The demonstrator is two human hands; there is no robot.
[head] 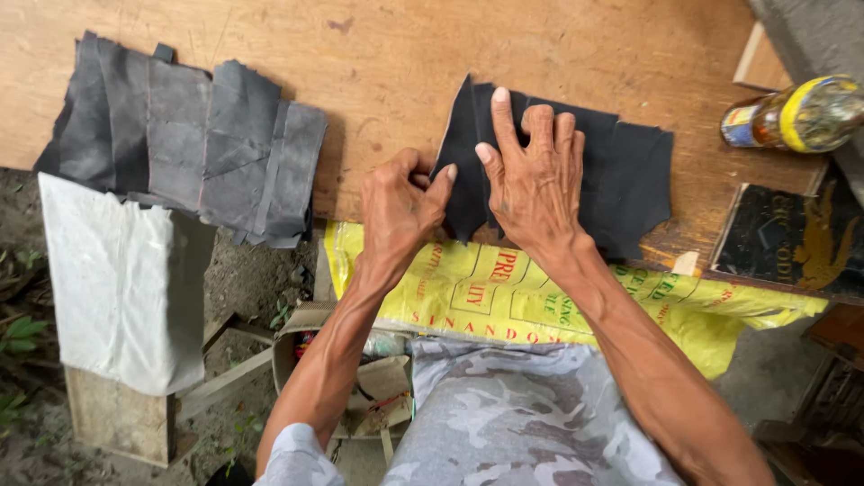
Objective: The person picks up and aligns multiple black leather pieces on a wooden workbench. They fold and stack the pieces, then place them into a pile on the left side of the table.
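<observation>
Camo-print trousers point(513, 423) nearest the lens, forearms running up from them. Yellow printed sack point(531, 297) draped over the near edge of the wooden counter point(378, 54). Black sheet pieces point(621, 171) lie flat on the counter just past the sack, centre-right. Right hand point(537, 180) is on top of them, palm down, fingers spread and pressing, no grip closed on anything. Left hand point(400, 207) sits just beside it at the sheets' left edge, grip curled with thumb against the edge; can't tell whether it actually pinches the material. Grey sheet stack point(198, 144) lies well apart at far left, white cloth point(117, 279) hanging below it. Bottle with yellow cap point(796, 115) lies on its side at far right.
</observation>
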